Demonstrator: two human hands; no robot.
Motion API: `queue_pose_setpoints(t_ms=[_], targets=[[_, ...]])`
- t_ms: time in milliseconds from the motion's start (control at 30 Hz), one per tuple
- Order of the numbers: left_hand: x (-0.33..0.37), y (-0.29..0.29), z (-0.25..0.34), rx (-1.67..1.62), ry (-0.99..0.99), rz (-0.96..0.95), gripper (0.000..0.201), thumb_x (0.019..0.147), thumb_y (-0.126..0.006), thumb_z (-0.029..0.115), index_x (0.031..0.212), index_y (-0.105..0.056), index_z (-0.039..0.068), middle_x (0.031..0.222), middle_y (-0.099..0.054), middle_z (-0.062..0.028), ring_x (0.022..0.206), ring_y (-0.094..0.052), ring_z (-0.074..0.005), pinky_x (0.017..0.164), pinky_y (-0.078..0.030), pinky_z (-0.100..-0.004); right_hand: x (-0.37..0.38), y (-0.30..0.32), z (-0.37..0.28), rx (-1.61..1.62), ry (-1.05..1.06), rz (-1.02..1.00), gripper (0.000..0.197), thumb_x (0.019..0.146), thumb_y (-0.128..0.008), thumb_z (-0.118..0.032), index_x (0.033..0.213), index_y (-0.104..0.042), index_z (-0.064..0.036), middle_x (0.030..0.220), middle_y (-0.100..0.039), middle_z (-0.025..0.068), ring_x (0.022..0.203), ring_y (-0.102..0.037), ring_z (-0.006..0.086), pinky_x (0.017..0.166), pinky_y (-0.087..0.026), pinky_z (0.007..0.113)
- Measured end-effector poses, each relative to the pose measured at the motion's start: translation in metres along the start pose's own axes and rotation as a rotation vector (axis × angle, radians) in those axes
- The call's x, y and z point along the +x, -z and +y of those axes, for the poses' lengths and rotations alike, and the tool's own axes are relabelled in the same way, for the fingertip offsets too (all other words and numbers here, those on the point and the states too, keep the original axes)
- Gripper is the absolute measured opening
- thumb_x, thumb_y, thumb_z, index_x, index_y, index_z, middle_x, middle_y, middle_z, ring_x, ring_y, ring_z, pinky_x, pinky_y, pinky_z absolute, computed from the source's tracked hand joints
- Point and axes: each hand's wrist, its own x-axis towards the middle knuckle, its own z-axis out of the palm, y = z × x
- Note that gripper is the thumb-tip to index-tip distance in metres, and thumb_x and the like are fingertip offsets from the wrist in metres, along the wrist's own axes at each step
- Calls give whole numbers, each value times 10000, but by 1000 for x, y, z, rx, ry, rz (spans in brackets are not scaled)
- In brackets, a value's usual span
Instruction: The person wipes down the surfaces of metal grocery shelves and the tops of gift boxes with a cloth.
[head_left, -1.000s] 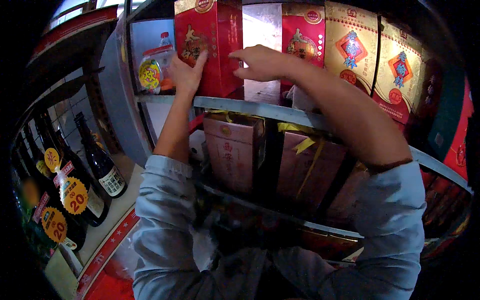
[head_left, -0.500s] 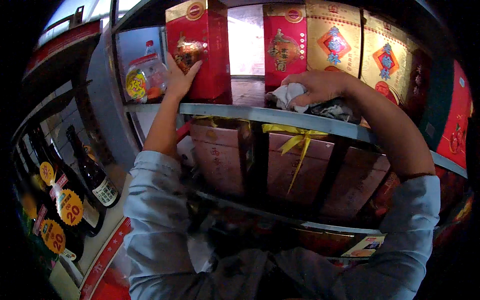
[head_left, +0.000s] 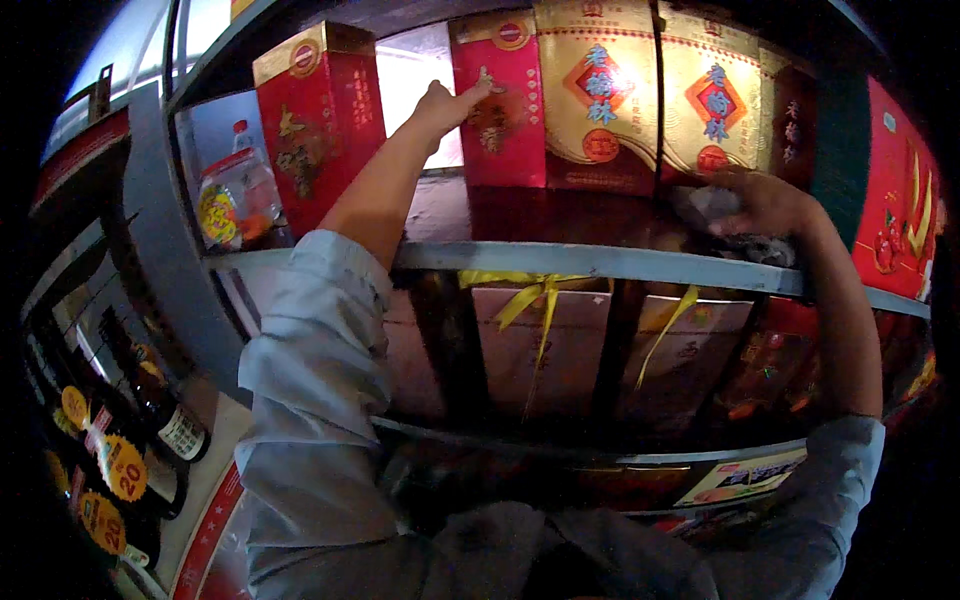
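Because the middle red box [head_left: 503, 150] stands back on the shelf [head_left: 600, 262], there is room in front for my right hand [head_left: 775, 203], gripping a greyish cloth [head_left: 708, 208], while my left hand [head_left: 440, 112], thumb spread, reaches the box, contact unclear.

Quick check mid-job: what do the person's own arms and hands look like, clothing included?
Both arms wear loose, wrinkled, light blue-grey fabric sleeves: the left sleeve and the right sleeve each end partway along the arm, leaving the forearm bare. The left hand and right hand are ungloved. No watch or bracelet shows; the blur hides finer details.
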Motion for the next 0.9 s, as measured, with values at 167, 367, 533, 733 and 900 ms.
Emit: queue_pose_setpoints(t_ms=[167, 367, 533, 733, 900], targets=[[19, -25, -27, 29, 115, -86, 1075, 599, -693, 465, 1234, -58, -127, 1152, -409, -259, 1032, -470, -287, 837, -412, -335, 45, 10, -35, 381, -6, 111, 570, 796, -533, -368, 1173, -412, 41, 1155, -477, 184, 1090, -443, 226, 909, -345, 302], [41, -20, -85, 502, -77, -169, 1009, 696, -638, 388, 1276, 66, -45, 1093, -468, -278, 992, -504, -343, 855, -394, -385, 163, -17, -66, 338, 123, -32, 448, 784, -499, -388, 988, -544, 8, 914, -581, 131, 828, -555, 202, 751, -428, 322], [31, -15, -65, 815, -3, -180, 937, 736, -588, 415, 1305, 41, 16, 1043, -528, -232, 956, -532, -344, 814, -412, -403, 207, -36, -89, 606, -147, -117, 334, 790, -527, -281, 998, -523, -19, 957, -550, 61, 789, -538, 144, 661, -474, 264], [25, 2, -41, 919, 0, -71, 580, 842, -298, 186, 1325, -4, 62, 1068, -527, -206, 946, -543, -317, 779, -434, -415, 214, -52, -94, 875, -287, -39, 318, 763, -557, -254, 1003, -519, -50, 857, -539, 41, 747, -525, 126, 602, -484, 257], [48, -5, -70, 479, 128, -95, 711, 741, -442, 87, 1275, -5, -83, 1100, -450, -311, 1016, -480, -381, 853, -392, -417, 211, -51, -108, 912, -367, -14, 273, 759, -548, -243, 974, -518, -77, 779, -529, 24, 648, -516, 114, 558, -484, 264]])
